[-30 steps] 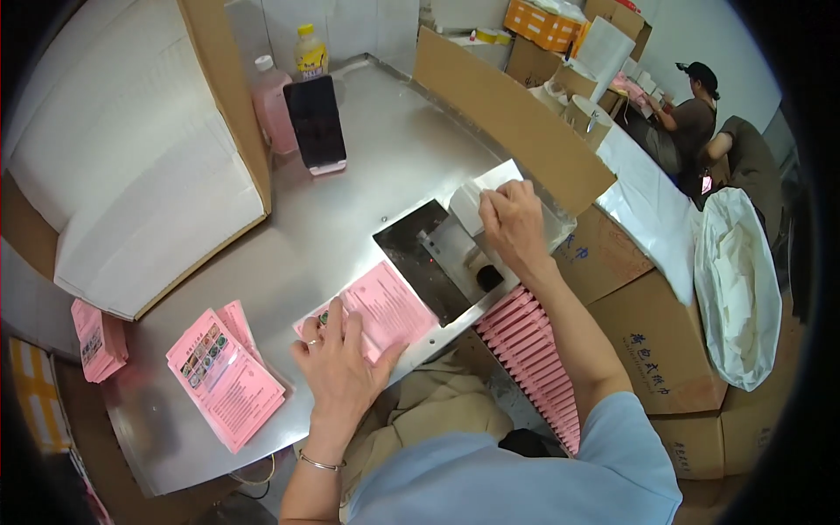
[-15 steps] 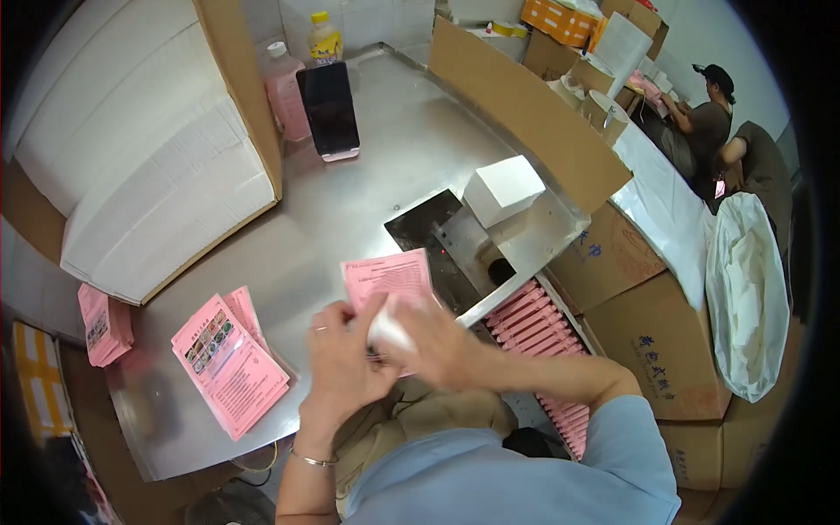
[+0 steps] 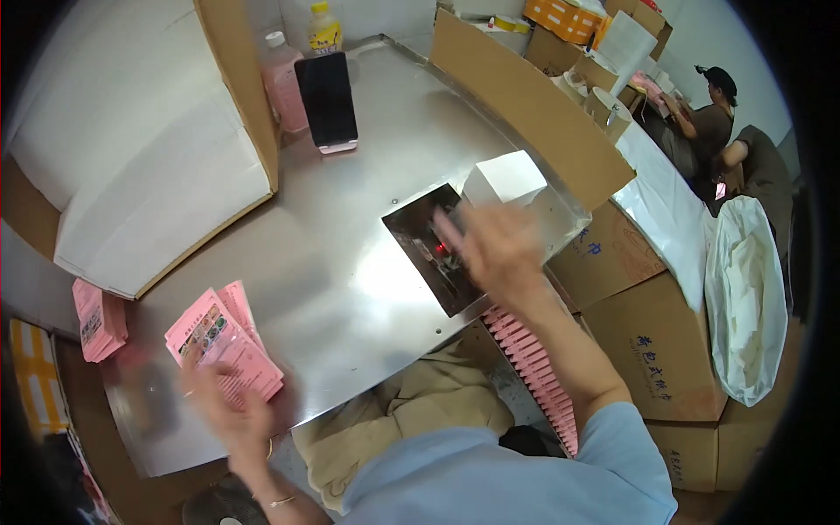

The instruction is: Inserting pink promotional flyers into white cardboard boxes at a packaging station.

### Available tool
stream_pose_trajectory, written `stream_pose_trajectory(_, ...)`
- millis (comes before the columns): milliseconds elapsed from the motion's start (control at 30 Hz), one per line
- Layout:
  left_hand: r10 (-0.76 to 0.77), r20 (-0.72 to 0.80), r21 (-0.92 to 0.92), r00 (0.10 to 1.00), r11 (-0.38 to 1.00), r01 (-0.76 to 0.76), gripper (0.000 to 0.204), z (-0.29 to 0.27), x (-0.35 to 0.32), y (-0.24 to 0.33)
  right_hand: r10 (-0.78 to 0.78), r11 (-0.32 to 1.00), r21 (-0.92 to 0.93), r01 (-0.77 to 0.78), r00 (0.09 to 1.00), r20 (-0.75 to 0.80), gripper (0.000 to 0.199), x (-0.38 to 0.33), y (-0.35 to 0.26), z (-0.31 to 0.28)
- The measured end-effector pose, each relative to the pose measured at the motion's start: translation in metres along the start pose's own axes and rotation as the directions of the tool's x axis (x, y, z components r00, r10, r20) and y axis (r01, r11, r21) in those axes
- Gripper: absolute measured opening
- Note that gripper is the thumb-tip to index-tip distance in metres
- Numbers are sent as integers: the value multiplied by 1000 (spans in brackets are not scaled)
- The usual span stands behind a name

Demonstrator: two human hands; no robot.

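Observation:
My left hand point(image 3: 229, 413) is over the near edge of a stack of flat pink printed packets point(image 3: 219, 337) on the left of the metal table. Its thumb and fingers are apart, though motion blurs them; whether they touch the packets does not show. My right hand point(image 3: 503, 254) hangs over the dark rectangular opening point(image 3: 420, 232) in the tabletop, where a small red light glows. Blur smears its fingers, so I cannot make out anything held. Right behind that hand sits a white box-shaped block point(image 3: 505, 178).
A large carton of white material point(image 3: 157, 210) stands at left, with more pink packets point(image 3: 98, 322) beside it. A phone point(image 3: 329, 101) leans near two bottles. Below the table's right edge is a row of pink packets point(image 3: 534, 376). Brown cartons point(image 3: 652, 341) and a seated person point(image 3: 709, 122) are at right.
My hands were together at the table's front edge with a pink packet and a white wad. They have parted, left to the packet stack, right to the opening. The wad no longer shows.

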State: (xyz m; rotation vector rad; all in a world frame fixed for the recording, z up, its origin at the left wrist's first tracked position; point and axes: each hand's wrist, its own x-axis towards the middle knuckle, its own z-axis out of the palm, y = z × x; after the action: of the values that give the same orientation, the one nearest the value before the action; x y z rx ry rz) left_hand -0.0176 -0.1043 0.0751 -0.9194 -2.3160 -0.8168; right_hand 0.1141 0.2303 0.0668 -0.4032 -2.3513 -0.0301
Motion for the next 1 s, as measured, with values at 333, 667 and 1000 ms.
stream_pose_trajectory(333, -82, 262, -267, 962, 951, 154, 27, 12, 11, -3, 128, 980, -140, -142, 986, -104, 15, 5, 70, 22)
stream_pose_trajectory(667, 245, 352, -151, 903, 967, -203, 19, 91, -2, 52, 170, 984, -42, -173, 983, -63, 22, 1, 84, 20)
stream_pose_trajectory(1000, 378, 420, -406, 825, 891, -202, 61, 82, 1, 55, -479, 795, 424, 434, 878, 1, 39, -66, -62, 4)
